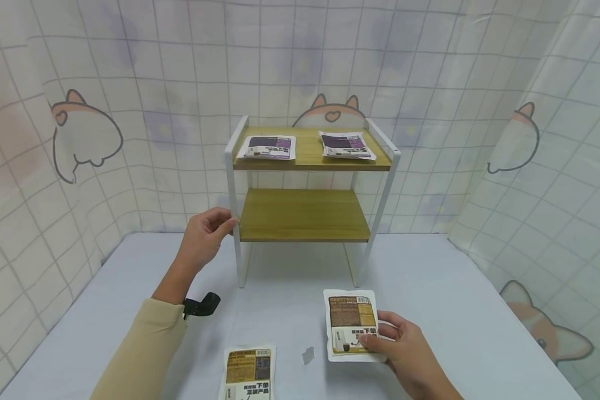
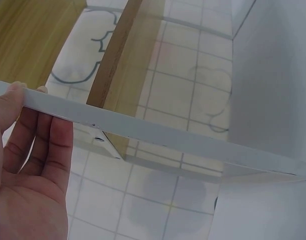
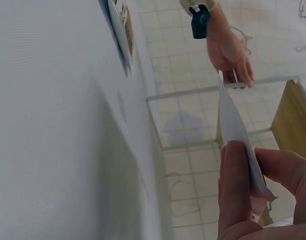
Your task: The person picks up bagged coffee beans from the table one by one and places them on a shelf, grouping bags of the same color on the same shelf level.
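My left hand [image 1: 205,236] pinches the white left post [image 1: 233,194] of a two-tier shelf rack, just beside its lower board [image 1: 302,214]. Seen from the left wrist, the thumb lies on one side of the post and the fingers on the other. In my right hand [image 1: 407,353] is a flat white food pouch with a brown and yellow label [image 1: 350,314], held by its right edge above the table, thumb on top. The right wrist view shows this pouch [image 3: 234,120] edge-on between thumb and fingers. A similar pouch [image 1: 248,369] lies at the table's front, cut off by the frame.
On the rack's upper board [image 1: 307,145] lie white pouches with purple labels, some at the left [image 1: 269,148] and some at the right [image 1: 347,145]. A small grey patch [image 1: 308,355] marks the white table [image 1: 430,278]. A gridded curtain [image 1: 190,66] hangs behind and at both sides.
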### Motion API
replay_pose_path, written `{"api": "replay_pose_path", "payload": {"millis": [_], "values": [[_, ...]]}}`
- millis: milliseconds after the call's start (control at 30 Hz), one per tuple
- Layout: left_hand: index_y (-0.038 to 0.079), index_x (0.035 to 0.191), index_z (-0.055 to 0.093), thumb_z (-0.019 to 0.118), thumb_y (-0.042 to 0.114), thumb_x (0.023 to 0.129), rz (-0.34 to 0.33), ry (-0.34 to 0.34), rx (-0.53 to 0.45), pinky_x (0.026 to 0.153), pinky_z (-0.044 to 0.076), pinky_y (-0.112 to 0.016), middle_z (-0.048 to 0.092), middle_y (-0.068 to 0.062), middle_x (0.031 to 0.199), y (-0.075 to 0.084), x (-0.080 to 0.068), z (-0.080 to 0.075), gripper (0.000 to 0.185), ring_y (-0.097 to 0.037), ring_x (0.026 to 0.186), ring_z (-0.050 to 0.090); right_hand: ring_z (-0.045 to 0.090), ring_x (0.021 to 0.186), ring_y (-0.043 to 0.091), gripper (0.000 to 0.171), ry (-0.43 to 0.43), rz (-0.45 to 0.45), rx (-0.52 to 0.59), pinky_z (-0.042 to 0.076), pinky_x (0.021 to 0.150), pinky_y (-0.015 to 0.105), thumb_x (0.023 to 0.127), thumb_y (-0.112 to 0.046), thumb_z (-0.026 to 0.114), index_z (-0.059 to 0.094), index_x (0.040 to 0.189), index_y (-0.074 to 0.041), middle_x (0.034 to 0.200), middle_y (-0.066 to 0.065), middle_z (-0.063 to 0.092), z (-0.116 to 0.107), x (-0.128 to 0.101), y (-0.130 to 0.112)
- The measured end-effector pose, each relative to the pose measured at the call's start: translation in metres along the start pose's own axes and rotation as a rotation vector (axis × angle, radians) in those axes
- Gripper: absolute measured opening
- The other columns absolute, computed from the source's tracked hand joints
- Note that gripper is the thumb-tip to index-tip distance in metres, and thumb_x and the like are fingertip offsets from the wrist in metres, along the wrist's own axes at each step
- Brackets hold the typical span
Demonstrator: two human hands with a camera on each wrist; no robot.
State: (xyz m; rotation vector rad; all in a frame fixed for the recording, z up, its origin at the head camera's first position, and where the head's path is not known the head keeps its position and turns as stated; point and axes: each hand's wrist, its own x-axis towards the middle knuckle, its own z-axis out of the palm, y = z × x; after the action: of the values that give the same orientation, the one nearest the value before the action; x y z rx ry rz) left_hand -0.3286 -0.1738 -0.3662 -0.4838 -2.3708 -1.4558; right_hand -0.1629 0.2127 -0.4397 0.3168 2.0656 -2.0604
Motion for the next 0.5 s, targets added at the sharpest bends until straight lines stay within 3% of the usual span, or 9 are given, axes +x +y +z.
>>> {"api": "replay_pose_path", "payload": {"millis": [233, 500], "values": [[0.008, 0.114, 0.071, 0.065, 0.033, 0.101, -0.004, -0.002, -0.008, 0.064, 0.050, -0.025, 0.072, -0.011, 0.101, -0.001, 0.000, 0.001, 0.028, -0.027, 0.091, 0.065, 0.075, 0.103, 0.027, 0.071, 0.038, -0.023, 0.022, 0.061, 0.086, 0.039, 0.086, -0.008, 0.082, 0.043, 0.144, 0.006, 0.131, 0.023, 0.068, 0.002, 0.003, -0.009], [0.009, 0.115, 0.070, 0.065, 0.033, 0.102, -0.012, -0.003, 0.001, 0.068, 0.052, -0.024, 0.073, -0.011, 0.104, 0.001, -0.001, 0.001, 0.028, -0.020, 0.090, 0.065, 0.074, 0.104, 0.026, 0.067, 0.047, -0.031, 0.062, 0.062, 0.085, 0.037, 0.088, -0.004, 0.077, 0.043, 0.146, 0.000, 0.128, 0.019, 0.070, 0.001, 0.008, -0.016]]}}
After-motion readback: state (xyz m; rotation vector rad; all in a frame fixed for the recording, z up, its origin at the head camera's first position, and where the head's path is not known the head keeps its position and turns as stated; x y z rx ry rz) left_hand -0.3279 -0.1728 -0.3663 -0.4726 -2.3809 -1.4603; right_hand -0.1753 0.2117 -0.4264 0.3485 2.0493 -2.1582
